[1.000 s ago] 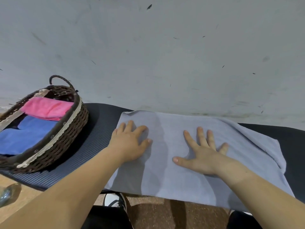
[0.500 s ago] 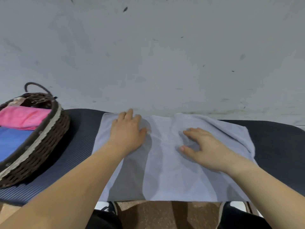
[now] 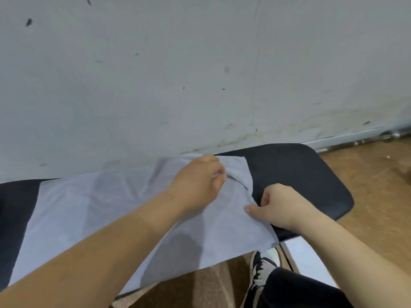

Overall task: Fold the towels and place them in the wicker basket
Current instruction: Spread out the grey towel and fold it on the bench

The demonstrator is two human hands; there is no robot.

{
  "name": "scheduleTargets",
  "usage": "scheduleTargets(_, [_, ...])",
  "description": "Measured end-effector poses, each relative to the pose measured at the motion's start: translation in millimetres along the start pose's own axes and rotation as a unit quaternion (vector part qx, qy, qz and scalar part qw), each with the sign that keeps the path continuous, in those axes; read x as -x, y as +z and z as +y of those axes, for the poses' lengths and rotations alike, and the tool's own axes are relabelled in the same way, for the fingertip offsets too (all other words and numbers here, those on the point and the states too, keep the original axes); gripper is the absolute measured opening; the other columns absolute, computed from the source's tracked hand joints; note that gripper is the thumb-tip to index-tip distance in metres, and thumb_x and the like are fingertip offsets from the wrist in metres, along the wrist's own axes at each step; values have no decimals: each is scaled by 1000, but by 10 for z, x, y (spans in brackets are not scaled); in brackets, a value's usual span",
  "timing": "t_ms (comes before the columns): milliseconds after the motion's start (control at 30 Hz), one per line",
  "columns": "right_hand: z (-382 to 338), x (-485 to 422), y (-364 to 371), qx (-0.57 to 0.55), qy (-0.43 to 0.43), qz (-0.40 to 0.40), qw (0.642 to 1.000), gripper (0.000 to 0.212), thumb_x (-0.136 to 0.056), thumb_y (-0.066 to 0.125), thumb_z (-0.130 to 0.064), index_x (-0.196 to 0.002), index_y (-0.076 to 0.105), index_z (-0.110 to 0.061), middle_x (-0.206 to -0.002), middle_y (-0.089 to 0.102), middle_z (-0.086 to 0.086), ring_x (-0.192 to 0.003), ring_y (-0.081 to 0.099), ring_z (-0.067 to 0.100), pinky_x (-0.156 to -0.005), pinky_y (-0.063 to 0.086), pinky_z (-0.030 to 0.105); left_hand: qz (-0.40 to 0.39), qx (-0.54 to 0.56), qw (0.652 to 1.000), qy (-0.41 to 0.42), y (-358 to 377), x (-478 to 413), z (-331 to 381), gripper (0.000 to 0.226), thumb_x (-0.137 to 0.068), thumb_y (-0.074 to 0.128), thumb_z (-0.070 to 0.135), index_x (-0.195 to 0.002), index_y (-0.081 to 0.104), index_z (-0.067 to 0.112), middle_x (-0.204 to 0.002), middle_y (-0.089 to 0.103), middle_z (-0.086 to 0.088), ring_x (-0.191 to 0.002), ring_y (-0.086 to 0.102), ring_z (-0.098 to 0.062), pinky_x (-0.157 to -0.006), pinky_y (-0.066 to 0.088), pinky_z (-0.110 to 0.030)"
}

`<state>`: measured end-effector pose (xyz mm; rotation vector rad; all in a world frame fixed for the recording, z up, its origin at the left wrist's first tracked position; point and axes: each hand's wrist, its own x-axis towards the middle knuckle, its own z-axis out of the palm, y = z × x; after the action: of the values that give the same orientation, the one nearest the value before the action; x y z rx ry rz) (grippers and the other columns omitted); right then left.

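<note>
Head view: both hands' fingers pinch the towel's right edge.

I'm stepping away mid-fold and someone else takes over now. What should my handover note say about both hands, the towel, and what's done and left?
Left hand: closed on the far right corner of the grey towel.
Right hand: grip pinching the towel's right edge, nearer the body.
Towel: spread on the dark mat, front edge hanging over.
Wicker basket: out of view.
Done: towel laid flat, right side gripped.
Left: likely fold the right side over to the left, finish folding, place in the basket.
</note>
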<state>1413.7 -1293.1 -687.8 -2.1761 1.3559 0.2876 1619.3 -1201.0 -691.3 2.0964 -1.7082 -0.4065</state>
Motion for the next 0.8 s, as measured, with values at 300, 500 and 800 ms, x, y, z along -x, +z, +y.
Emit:
scheduleTargets(300, [66, 110, 0, -176, -75, 18, 981, 21, -87, 60, -25, -75, 44, -17, -70, 47, -2, -57, 39, 13, -48, 32, 23, -105, -115, 974, -163, 377, -919, 622, 29, -93, 57, 35, -72, 44, 21, -80, 53, 3, -85, 54, -25, -71, 42, -31])
scheduleTargets(500, [129, 123, -79, -372, -34, -8, 928, 21, -79, 72, -13, -75, 52, -17, -67, 47, 0, -59, 41, 16, -48, 32, 25, -5, 84, 984, -157, 333, -1085, 553, 20, -92, 58, 27, -75, 53, 18, -76, 61, 1, -76, 60, -25, -68, 49, -32])
scheduleTargets(800, [523, 105, -414, -62, 15, 102, 993, 17, -82, 68, -36, -85, 52, -30, -96, 54, -8, -83, 59, 16, -68, 52, 35, -64, 54, 992, -99, 420, -1076, 552, 41, -99, 60, 35, -136, 58, 17, -137, 60, -2, -125, 57, -23, -105, 42, -30])
